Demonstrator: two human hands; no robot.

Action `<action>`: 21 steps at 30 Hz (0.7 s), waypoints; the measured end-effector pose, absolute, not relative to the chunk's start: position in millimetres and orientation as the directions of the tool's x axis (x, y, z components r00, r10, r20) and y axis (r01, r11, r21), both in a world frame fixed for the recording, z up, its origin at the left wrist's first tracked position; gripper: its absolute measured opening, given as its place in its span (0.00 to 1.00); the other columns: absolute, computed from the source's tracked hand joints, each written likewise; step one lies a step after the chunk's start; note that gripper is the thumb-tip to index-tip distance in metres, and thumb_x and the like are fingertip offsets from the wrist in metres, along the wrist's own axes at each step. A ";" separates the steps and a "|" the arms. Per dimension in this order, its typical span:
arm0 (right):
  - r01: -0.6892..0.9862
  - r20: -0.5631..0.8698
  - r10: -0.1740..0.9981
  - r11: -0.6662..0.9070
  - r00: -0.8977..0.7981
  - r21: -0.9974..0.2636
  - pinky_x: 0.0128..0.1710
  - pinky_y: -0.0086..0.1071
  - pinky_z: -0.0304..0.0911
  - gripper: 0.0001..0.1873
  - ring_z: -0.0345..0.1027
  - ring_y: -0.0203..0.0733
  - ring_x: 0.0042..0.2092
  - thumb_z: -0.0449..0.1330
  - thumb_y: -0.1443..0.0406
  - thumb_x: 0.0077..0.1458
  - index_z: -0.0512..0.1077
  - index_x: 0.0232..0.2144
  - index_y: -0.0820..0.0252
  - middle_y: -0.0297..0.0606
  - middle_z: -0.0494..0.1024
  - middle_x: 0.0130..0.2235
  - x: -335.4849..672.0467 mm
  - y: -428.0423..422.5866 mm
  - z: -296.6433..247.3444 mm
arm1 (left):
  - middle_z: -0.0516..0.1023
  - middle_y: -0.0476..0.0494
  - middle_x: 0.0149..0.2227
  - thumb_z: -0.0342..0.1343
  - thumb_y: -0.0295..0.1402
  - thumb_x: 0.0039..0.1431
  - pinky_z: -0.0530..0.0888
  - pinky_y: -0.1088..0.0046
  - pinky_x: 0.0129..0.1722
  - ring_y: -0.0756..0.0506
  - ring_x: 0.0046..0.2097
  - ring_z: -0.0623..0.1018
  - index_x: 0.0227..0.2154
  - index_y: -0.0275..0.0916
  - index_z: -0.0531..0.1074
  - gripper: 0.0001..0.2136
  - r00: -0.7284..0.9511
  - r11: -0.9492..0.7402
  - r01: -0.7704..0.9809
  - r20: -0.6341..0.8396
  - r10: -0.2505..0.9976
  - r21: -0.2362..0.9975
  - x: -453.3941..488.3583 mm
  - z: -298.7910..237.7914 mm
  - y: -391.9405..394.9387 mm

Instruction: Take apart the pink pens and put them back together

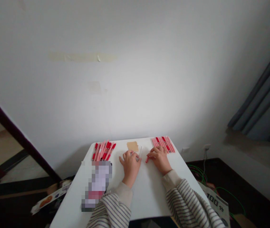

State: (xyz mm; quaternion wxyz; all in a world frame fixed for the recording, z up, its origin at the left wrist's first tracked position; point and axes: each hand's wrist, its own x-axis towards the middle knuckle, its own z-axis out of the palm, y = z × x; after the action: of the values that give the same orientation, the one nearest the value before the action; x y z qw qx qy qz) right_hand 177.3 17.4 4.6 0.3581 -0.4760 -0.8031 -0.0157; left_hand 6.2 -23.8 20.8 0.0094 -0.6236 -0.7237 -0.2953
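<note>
My left hand (130,164) is over the middle of the white table, its thumb and index finger pinched at the lower end of a thin whitish stick (141,152), perhaps a pen refill. To its right, my right hand (160,159) has its fingers closed on a short red-pink pen part (147,159) near the tabletop. Just beyond the right hand lies a row of pink and red pens (171,144), side by side. A looser pile of similar pens (104,150) is at the table's far left. A small tan square (132,146) lies behind my left hand.
On the left of the white table (149,196) lies a pixelated, blurred-out object (98,185). A plain wall (149,79) stands right behind the table. Green cables (196,171) and a printed carton (217,202) are on the floor at right; a grey curtain (263,101) hangs above.
</note>
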 end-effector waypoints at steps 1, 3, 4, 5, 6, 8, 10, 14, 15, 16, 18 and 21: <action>0.774 0.585 0.758 0.545 -0.290 -0.322 0.51 0.47 0.46 0.08 0.60 0.46 0.46 0.63 0.66 0.53 0.79 0.32 0.43 0.34 0.77 0.38 177.2 17.0 5.3 | 0.70 0.45 0.46 0.59 0.35 0.49 0.51 0.46 0.59 0.40 0.52 0.65 0.29 0.44 0.75 0.04 -0.222 0.048 0.909 0.383 0.896 0.415 6.2 20.5 -23.8; 0.771 0.571 0.769 0.539 -0.287 -0.339 0.51 0.48 0.45 0.07 0.61 0.46 0.45 0.62 0.66 0.54 0.79 0.32 0.44 0.34 0.78 0.37 177.1 16.1 6.8 | 0.70 0.45 0.46 0.59 0.35 0.49 0.51 0.45 0.59 0.40 0.52 0.65 0.27 0.44 0.75 0.03 -0.219 0.042 0.911 0.393 0.893 0.411 6.3 19.9 -24.1; 0.770 0.564 0.775 0.536 -0.285 -0.347 0.52 0.48 0.44 0.07 0.61 0.46 0.45 0.62 0.66 0.54 0.78 0.32 0.45 0.34 0.78 0.36 176.9 15.7 7.4 | 0.70 0.45 0.46 0.60 0.35 0.49 0.51 0.44 0.59 0.40 0.52 0.65 0.27 0.43 0.75 0.03 -0.215 0.038 0.911 0.397 0.892 0.410 6.4 19.7 -24.3; 0.769 0.558 0.780 0.532 -0.283 -0.355 0.52 0.49 0.44 0.07 0.62 0.46 0.45 0.62 0.66 0.54 0.78 0.32 0.45 0.34 0.79 0.36 176.7 15.3 7.9 | 0.70 0.45 0.46 0.60 0.36 0.49 0.51 0.44 0.59 0.40 0.53 0.65 0.27 0.43 0.75 0.03 -0.211 0.033 0.912 0.399 0.892 0.409 6.5 19.6 -24.6; 0.767 0.553 0.785 0.529 -0.280 -0.362 0.53 0.49 0.44 0.08 0.62 0.46 0.45 0.62 0.66 0.54 0.78 0.33 0.45 0.34 0.79 0.36 176.5 15.1 8.1 | 0.70 0.45 0.46 0.60 0.36 0.49 0.51 0.43 0.58 0.40 0.53 0.65 0.27 0.43 0.75 0.03 -0.205 0.028 0.913 0.398 0.894 0.407 6.6 19.7 -25.0; 0.764 0.551 0.788 0.526 -0.274 -0.373 0.53 0.49 0.43 0.08 0.62 0.46 0.46 0.62 0.67 0.53 0.78 0.33 0.46 0.33 0.80 0.36 176.2 15.3 7.6 | 0.70 0.44 0.46 0.59 0.36 0.50 0.51 0.42 0.58 0.40 0.53 0.65 0.27 0.43 0.75 0.03 -0.194 0.022 0.915 0.390 0.900 0.403 6.9 20.2 -25.8; 0.764 0.558 0.786 0.525 -0.267 -0.375 0.54 0.50 0.43 0.08 0.63 0.46 0.46 0.62 0.67 0.53 0.78 0.33 0.47 0.33 0.80 0.36 176.1 16.0 6.2 | 0.71 0.43 0.47 0.58 0.35 0.50 0.50 0.42 0.59 0.39 0.53 0.65 0.27 0.43 0.75 0.03 -0.187 0.021 0.917 0.384 0.904 0.399 7.2 21.2 -26.6; 0.773 0.577 0.777 0.520 -0.252 -0.362 0.54 0.50 0.43 0.08 0.63 0.46 0.46 0.61 0.67 0.54 0.78 0.34 0.47 0.34 0.80 0.35 176.9 17.3 4.1 | 0.71 0.43 0.47 0.56 0.34 0.52 0.49 0.41 0.59 0.40 0.53 0.65 0.27 0.43 0.76 0.05 -0.184 0.021 0.920 0.383 0.906 0.391 8.0 22.6 -27.5; 0.775 0.579 0.776 0.519 -0.249 -0.362 0.54 0.50 0.44 0.08 0.63 0.47 0.46 0.61 0.67 0.54 0.78 0.35 0.47 0.34 0.80 0.35 177.2 17.4 4.1 | 0.71 0.43 0.47 0.56 0.34 0.53 0.49 0.41 0.60 0.40 0.53 0.65 0.27 0.43 0.76 0.05 -0.183 0.022 0.921 0.383 0.905 0.389 8.2 22.5 -27.5; 0.774 0.580 0.776 0.518 -0.248 -0.363 0.54 0.50 0.44 0.09 0.63 0.47 0.45 0.61 0.67 0.54 0.78 0.35 0.47 0.34 0.80 0.35 177.5 17.3 4.2 | 0.71 0.43 0.47 0.55 0.33 0.53 0.48 0.40 0.60 0.40 0.53 0.65 0.27 0.43 0.76 0.05 -0.183 0.022 0.922 0.384 0.905 0.387 8.4 22.3 -27.4; 0.773 0.579 0.778 0.517 -0.245 -0.368 0.54 0.50 0.44 0.09 0.63 0.47 0.45 0.60 0.67 0.54 0.77 0.35 0.47 0.34 0.79 0.35 177.7 17.0 4.6 | 0.72 0.43 0.47 0.55 0.31 0.52 0.48 0.40 0.60 0.40 0.53 0.66 0.27 0.42 0.76 0.05 -0.184 0.022 0.924 0.390 0.902 0.382 8.8 21.5 -27.0; 0.778 0.577 0.782 0.507 -0.235 -0.371 0.54 0.51 0.44 0.10 0.63 0.47 0.46 0.59 0.68 0.55 0.78 0.35 0.47 0.35 0.79 0.35 177.5 16.5 5.0 | 0.73 0.43 0.47 0.55 0.30 0.52 0.48 0.40 0.60 0.40 0.52 0.66 0.25 0.42 0.76 0.05 -0.185 0.016 0.922 0.403 0.896 0.387 9.2 20.8 -26.3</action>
State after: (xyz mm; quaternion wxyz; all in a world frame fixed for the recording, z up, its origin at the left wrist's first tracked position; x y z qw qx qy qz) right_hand 177.5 16.5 5.0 0.3691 -0.4964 -0.7857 0.0032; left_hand 9.2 -26.3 20.8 0.0222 -0.6380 -0.7125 -0.2913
